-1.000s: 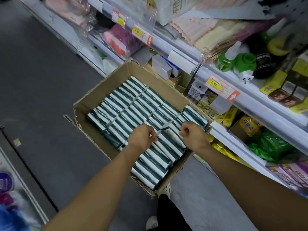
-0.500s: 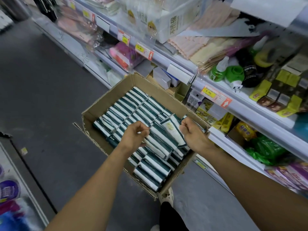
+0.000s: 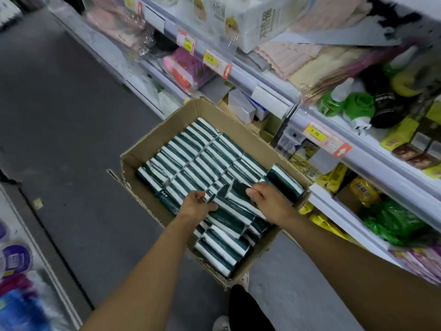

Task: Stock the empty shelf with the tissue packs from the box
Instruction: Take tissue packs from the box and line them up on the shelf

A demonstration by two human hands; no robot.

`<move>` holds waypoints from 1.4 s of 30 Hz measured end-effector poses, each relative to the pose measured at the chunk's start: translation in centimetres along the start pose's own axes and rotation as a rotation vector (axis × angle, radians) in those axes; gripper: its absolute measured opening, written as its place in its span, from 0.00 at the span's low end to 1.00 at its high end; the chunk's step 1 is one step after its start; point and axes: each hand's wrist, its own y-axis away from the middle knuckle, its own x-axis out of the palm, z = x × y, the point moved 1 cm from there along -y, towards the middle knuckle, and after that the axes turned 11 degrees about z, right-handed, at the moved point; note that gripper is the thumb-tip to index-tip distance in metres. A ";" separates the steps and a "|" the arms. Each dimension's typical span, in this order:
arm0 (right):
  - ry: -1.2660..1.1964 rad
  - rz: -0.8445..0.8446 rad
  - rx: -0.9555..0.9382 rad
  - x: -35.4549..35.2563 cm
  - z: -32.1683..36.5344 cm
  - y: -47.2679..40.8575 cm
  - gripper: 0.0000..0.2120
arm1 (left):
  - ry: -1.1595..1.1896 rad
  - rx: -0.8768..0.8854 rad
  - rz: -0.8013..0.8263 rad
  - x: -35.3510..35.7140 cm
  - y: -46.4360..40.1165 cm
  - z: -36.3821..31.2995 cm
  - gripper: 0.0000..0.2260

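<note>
An open cardboard box (image 3: 152, 142) stands on the floor by the shelves, packed with rows of dark green and white tissue packs (image 3: 191, 154). Near its front right, a bundle of tissue packs (image 3: 235, 207) is lifted and tilted above the rows. My left hand (image 3: 196, 205) grips the bundle's left end. My right hand (image 3: 268, 203) grips its right end. Both arms reach in from below. Another pack (image 3: 285, 181) lies against the box's right wall.
White store shelves (image 3: 372, 161) run diagonally on the right, full of goods with yellow price tags (image 3: 316, 133). Small white boxes (image 3: 241, 108) sit on the low shelf behind the box. Grey floor (image 3: 66, 120) stretches left. Another rack (image 3: 16, 259) borders the lower left. My shoe (image 3: 222, 323) is below the box.
Both hands have pulled a bundle of packs up from the rows and tilted it. The camera view has shifted, so the box appears lower and more central.
</note>
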 end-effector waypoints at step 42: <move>-1.115 -0.646 -0.175 -13.4 18.3 12.9 0.16 | -0.296 0.848 0.362 -5.8 16.2 -24.9 0.03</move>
